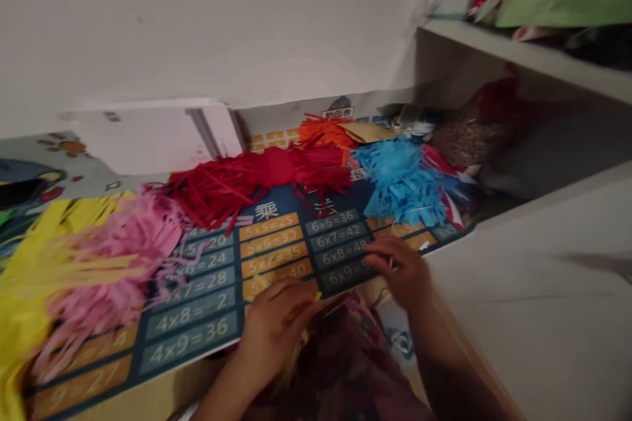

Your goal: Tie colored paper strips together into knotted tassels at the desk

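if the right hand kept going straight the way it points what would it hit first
Probably the red paper fringe, since the right hand points up and left across the multiplication chart; depth is unclear, so it could brush the chart first.

Printed multiplication chart point(190, 335) inspected. Heading characters 乘 and 法 appear in white on dark blue. Orange rows read 5×5=25, 5×6=30, 5×7=35 and 5×8=40, the last two digits of the second row being soft. Blue rows read 4×5=20, 4×6=24, 4×7=28 and 4×9=36; 4×8 has its answer unclear. A further blue column reads 6×6=36, 6×7=42 and 6×8=48, with 6×9 illegible after the equals sign. A lower-left orange row ends in 27. A small label point(338, 110) on the chart's top edge is too blurred to read.
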Demonstrator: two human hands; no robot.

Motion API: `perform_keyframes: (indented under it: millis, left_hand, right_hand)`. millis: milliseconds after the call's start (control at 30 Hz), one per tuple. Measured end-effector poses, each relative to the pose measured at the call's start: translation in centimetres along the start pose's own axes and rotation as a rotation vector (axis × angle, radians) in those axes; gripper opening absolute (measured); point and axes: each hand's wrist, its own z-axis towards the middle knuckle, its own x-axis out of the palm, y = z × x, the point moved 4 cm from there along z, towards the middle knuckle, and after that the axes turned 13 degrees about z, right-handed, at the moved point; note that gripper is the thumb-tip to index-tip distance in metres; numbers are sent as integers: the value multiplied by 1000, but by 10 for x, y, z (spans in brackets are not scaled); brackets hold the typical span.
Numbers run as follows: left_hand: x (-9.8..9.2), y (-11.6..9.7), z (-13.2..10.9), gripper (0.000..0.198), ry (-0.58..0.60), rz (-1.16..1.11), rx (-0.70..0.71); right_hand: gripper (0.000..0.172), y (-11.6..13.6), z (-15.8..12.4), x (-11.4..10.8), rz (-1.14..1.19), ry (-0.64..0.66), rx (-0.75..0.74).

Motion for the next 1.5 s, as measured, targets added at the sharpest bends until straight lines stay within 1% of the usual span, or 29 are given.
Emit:
perform_keyframes:
  millis: [33,67,100,133,200,267,333,433,533,567,600,633,667,700,733,767,833,900,967,1033,1133,1233,1333,1400,1433,1500]
  left_hand:
    - [-1,0,2,6,2,-36,11]
    - [-2,0,4,7,4,-70,15]
    - [-1,-1,7,8,9,-102,6]
    - [1,-3,9,8,16,-131,-10]
    - [7,-7,12,8,37,-185,-55]
    - [15,-10,14,8,72,-253,-128]
    - [24,-10,14,8,123,-377,-248]
    - [42,-12,12,22,235,-621,-415]
    - [58,-18,10,36,366,-766,-496]
    - [61,-20,8,39,400,-770,-512]
    - [61,-20,7,40,428,-749,-521]
    - [59,-20,4,39,452,-704,-520]
    - [55,-18,1,37,474,-639,-507]
    - [49,-16,-2,35,496,-566,-486]
    - [41,-13,-6,34,516,-501,-467]
    - [34,-8,-11,33,532,-453,-456]
    - [20,2,-20,35,538,-397,-469]
    - [11,12,-27,37,521,-370,-493]
    - [6,18,-31,37,499,-352,-508]
    - [3,20,-31,36,483,-341,-513]
    - [1,21,-29,36,493,-293,-506]
    - [1,22,-29,34,546,-229,-453]
    - [4,27,-32,32,616,-202,-407]
    - [5,30,-35,31,651,-187,-386]
    - [4,30,-36,30,650,-178,-376]
    - [-1,26,-36,25,590,-166,-358]
  right_hand:
    - [23,-13,5,-20,-124,-95,51]
    - [28,-27,8,-37,-253,-147,115]
    - [30,-40,11,-50,-353,-160,186]
    - [29,-51,13,-58,-408,-154,243]
    - [25,-66,15,-61,-403,-118,305]
    - [21,-68,12,-54,-310,-100,299]
    - [22,-59,4,-41,-216,-86,282]
    - [24,-25,-19,-9,-43,-57,231]
    - [18,14,-39,28,264,-44,120]
    - [15,21,-42,37,381,-54,130]
    - [12,22,-41,42,507,-73,180]
    - [11,19,-37,42,642,-107,262]
    - [14,13,-31,37,784,-154,349]
    - [19,6,-23,25,917,-207,418]
    - [26,-3,-13,8,1038,-269,461]
    - [32,-9,-3,-14,1082,-323,451]
    - [36,-19,12,-63,1096,-392,409]
    - [32,-24,17,-106,1102,-425,381]
    - [25,-25,15,-134,1103,-440,369]
    - [20,-26,9,-152,1082,-470,364]
    - [20,-29,3,-166,1027,-543,354]
    - [21,-30,3,-176,989,-600,324]
    - [23,-25,6,-182,970,-637,291]
    - [24,-18,9,-178,926,-646,295]
    - [25,-13,11,-172,887,-641,306]
    - [27,-4,17,-149,813,-599,338]
